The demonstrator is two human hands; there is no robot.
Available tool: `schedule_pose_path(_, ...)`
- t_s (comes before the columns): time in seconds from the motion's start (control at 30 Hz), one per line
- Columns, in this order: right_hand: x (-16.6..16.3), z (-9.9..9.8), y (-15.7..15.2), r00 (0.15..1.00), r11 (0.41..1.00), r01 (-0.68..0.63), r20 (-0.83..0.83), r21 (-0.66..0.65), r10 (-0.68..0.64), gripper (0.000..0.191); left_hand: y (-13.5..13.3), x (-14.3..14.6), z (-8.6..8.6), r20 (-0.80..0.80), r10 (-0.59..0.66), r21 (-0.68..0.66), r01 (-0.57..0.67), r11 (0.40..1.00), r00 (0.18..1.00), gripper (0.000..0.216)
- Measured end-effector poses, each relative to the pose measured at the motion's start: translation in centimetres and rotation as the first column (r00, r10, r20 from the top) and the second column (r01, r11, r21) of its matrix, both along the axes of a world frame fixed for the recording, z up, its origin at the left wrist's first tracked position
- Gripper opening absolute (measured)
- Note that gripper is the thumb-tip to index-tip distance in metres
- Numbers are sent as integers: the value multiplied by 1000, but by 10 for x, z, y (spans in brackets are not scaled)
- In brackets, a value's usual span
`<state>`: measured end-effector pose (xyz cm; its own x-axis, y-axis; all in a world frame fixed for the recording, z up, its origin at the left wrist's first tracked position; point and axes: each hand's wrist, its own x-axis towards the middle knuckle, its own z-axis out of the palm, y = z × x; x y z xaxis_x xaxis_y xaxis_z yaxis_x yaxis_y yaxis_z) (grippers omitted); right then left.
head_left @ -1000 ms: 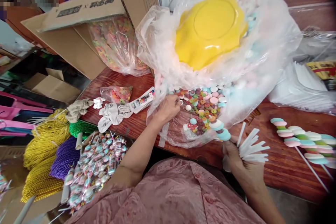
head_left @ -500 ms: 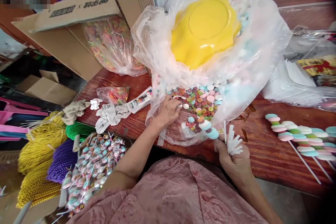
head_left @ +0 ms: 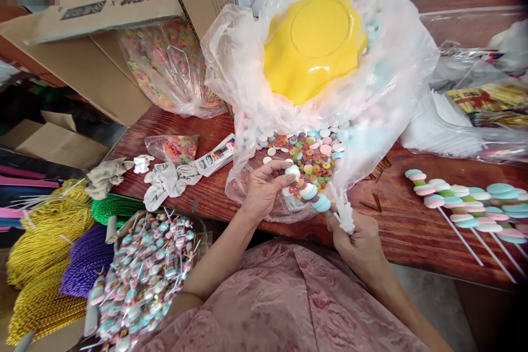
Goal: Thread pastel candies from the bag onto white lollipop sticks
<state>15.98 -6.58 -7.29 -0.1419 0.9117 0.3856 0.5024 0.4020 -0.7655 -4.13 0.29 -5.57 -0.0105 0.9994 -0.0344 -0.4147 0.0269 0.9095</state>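
My left hand (head_left: 264, 187) pinches a pale candy disc (head_left: 292, 171) at the top of a candy skewer (head_left: 311, 197) stacked with blue and pink discs. My right hand (head_left: 357, 239) is closed on a bundle of white sticks (head_left: 343, 210) and on the skewer's lower end. Both hands hover at the mouth of a big clear plastic bag (head_left: 396, 82) that holds loose candy discs and rings (head_left: 315, 151). An upturned yellow bowl (head_left: 315, 44) lies inside the bag.
Finished candy skewers (head_left: 462, 201) lie on the red wooden table (head_left: 404, 225) at right, behind them stacked clear wrappers (head_left: 449, 126). A cardboard box (head_left: 103, 38) with candy rings stands at back left. Wrapped lollipops (head_left: 144, 275) and coloured cord bundles (head_left: 49, 247) sit lower left.
My left hand has come out of the candy pile with a disc and met the skewer tip. My right hand has turned the stick bundle upright and moved left.
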Motion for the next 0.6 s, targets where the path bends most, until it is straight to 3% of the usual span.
schedule_pose_path(0.17,-2,8,-1,998,998,55,37,6,-56,19,-3,4,-8,-197,125,209,-83,974,973,28)
schedule_pose_path(0.23,-3,11,-1,996,998,56,69,32,-58,17,-6,4,-8,-357,226,367,-87,926,906,22)
schedule_pose_path(0.33,-4,13,-2,991,996,54,115,74,-62,19,-11,4,-5,-544,384,576,-1,817,746,13)
schedule_pose_path(0.43,-3,12,-3,992,994,57,107,95,-67,20,-15,4,-6,-592,429,646,84,759,683,14)
schedule_pose_path(0.5,-2,10,-3,995,995,46,83,94,-54,20,-16,3,-8,-591,395,627,93,774,703,14)
schedule_pose_path(0.6,1,7,-3,998,997,-37,44,72,34,21,-15,-1,-12,-542,291,520,42,853,788,13)
